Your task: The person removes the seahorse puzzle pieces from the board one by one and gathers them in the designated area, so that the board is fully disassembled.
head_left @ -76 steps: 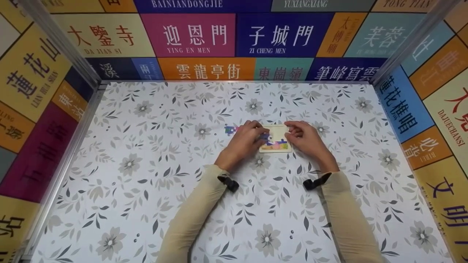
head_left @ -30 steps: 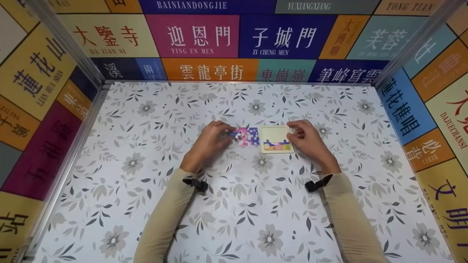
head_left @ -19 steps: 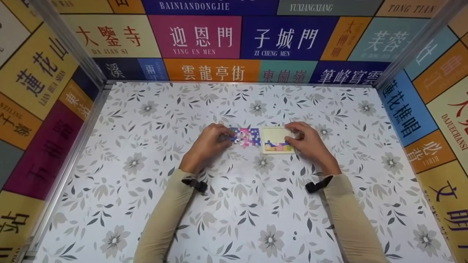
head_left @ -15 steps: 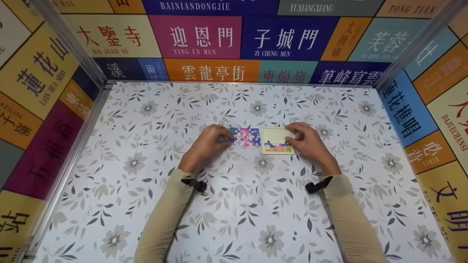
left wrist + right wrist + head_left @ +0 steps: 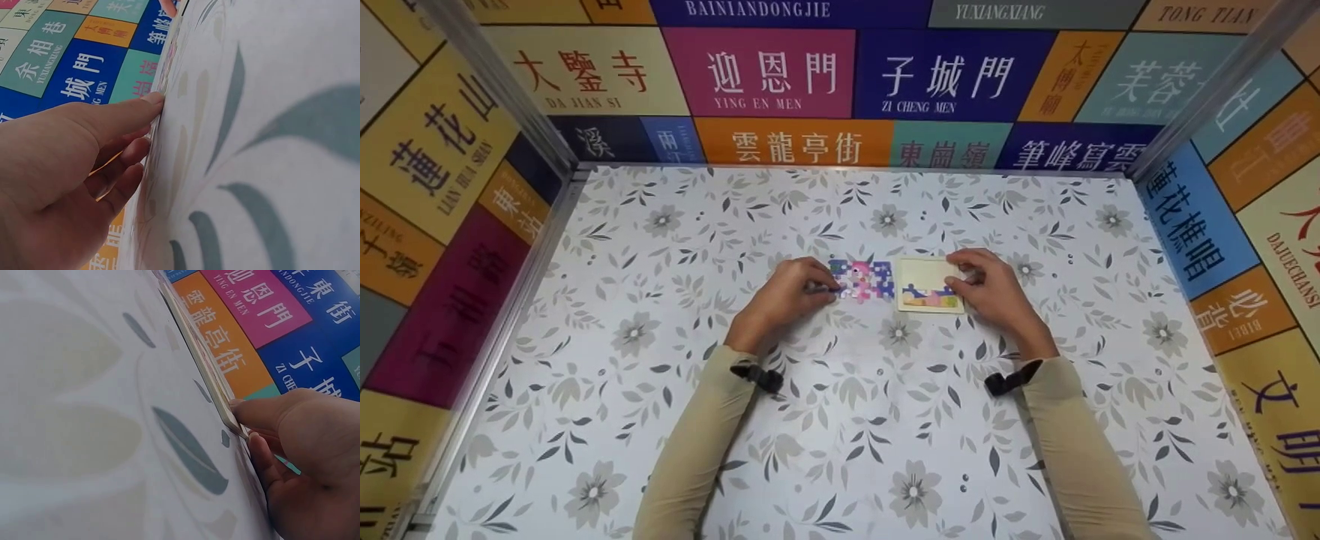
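A joined patch of jigsaw pieces (image 5: 864, 281), blue, pink and white, lies on the table just left of a cream puzzle tray (image 5: 922, 271). Along its near side the tray holds a strip of fitted yellow, pink and blue pieces; its far part shows a bare cream base. My left hand (image 5: 784, 300) has thumb and fingers curled at the left end of the patch. In the left wrist view, the thumb (image 5: 132, 115) reaches to the table surface, and the pieces are mostly hidden. My right hand (image 5: 994, 292) grips the right edge of the tray (image 5: 199, 363) between thumb and fingers.
White cloth with grey flowers and leaves covers the table (image 5: 660, 375). Colourful panels with Chinese lettering (image 5: 757, 75) rise at the back and both sides, with clear edge posts at the corners. Black straps (image 5: 761, 377) sit at both wrists.
My left hand has moved left from over the tray and patch to the patch's left end. The pieces there now sit closer together. My right hand stays at the tray's right edge.
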Demonstrator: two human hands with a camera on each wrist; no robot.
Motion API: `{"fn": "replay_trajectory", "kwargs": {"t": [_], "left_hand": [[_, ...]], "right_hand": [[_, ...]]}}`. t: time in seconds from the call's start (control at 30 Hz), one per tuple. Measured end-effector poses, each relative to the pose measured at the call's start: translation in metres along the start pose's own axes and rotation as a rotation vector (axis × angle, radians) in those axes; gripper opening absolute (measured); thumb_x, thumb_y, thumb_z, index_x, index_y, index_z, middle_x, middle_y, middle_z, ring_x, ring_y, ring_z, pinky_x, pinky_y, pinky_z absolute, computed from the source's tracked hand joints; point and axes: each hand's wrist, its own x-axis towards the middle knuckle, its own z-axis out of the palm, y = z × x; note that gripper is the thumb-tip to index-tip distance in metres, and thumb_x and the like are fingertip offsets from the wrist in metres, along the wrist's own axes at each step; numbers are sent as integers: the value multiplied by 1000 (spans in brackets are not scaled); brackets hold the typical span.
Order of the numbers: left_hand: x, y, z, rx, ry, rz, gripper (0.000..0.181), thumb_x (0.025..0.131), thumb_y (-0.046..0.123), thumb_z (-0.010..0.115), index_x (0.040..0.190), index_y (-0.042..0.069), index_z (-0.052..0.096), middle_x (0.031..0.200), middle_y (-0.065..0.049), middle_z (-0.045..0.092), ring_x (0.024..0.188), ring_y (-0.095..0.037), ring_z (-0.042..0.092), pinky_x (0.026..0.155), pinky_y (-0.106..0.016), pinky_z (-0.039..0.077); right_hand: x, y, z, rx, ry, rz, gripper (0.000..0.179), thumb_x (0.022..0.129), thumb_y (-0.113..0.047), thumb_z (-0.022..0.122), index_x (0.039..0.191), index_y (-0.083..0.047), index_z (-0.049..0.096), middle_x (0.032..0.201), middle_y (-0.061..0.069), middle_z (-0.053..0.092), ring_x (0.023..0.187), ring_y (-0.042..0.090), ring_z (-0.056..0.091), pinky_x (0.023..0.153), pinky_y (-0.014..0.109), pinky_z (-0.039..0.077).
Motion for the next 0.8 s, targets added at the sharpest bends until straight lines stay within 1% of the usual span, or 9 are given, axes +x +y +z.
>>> {"fn": "replay_trajectory", "kwargs": {"t": [0.17, 0.27, 0.37, 0.47, 0.6, 0.7, 0.8], "left_hand": [[0, 1, 0, 15, 8, -4, 17, 95, 8, 82, 111, 6, 85, 116, -12, 78, 108, -27, 72, 97, -39, 60], [0, 2, 0, 14, 16, -2, 16, 95, 10, 82, 110, 6, 85, 114, -11, 77, 105, -27, 71, 94, -40, 60], [-1, 3, 1, 18, 36, 10, 15, 96, 12, 83, 109, 6, 85, 111, -12, 77, 101, -28, 71, 91, -41, 60], [0, 5, 2, 40, 53, 27, 16, 95, 15, 83, 109, 7, 84, 108, -12, 76, 98, -28, 72, 89, -41, 60], [4, 13, 7, 44, 31, 38, 20, 96, 17, 83, 114, 7, 83, 108, -13, 77, 99, -28, 73, 90, -40, 60], [9, 20, 14, 19, 2, 53, 22, 97, 17, 82, 116, 6, 82, 109, -14, 78, 99, -28, 73, 90, -39, 60], [14, 28, 22, 1, -13, 86, 21, 97, 15, 82, 115, 4, 82, 109, -14, 78, 99, -29, 73, 90, -41, 60]], "right_hand": [[0, -1, -1, 12, 0, 10, 41, 101, -20, 78, 140, -11, 71, 144, 13, 63, 116, 30, 67, 84, 9, 49], [-1, -1, -1, 17, 1, 16, 42, 102, -21, 78, 141, -11, 70, 143, 14, 63, 114, 30, 67, 84, 8, 49], [-2, -2, 0, 18, 1, 19, 42, 102, -22, 77, 142, -10, 70, 143, 14, 63, 113, 30, 67, 85, 8, 49], [-2, -2, 0, 21, 3, 24, 42, 102, -22, 77, 142, -11, 70, 143, 14, 63, 113, 29, 67, 85, 8, 49], [-1, -1, -1, 38, 3, 30, 42, 102, -20, 78, 141, -11, 70, 144, 13, 62, 115, 30, 67, 85, 8, 49], [-2, -3, -1, 59, 3, 19, 42, 101, -18, 79, 141, -8, 70, 145, 15, 62, 120, 33, 66, 86, 7, 49], [-2, -4, -1, 63, 2, 15, 42, 100, -16, 79, 141, -7, 70, 146, 15, 61, 123, 33, 66, 87, 6, 49]]}}
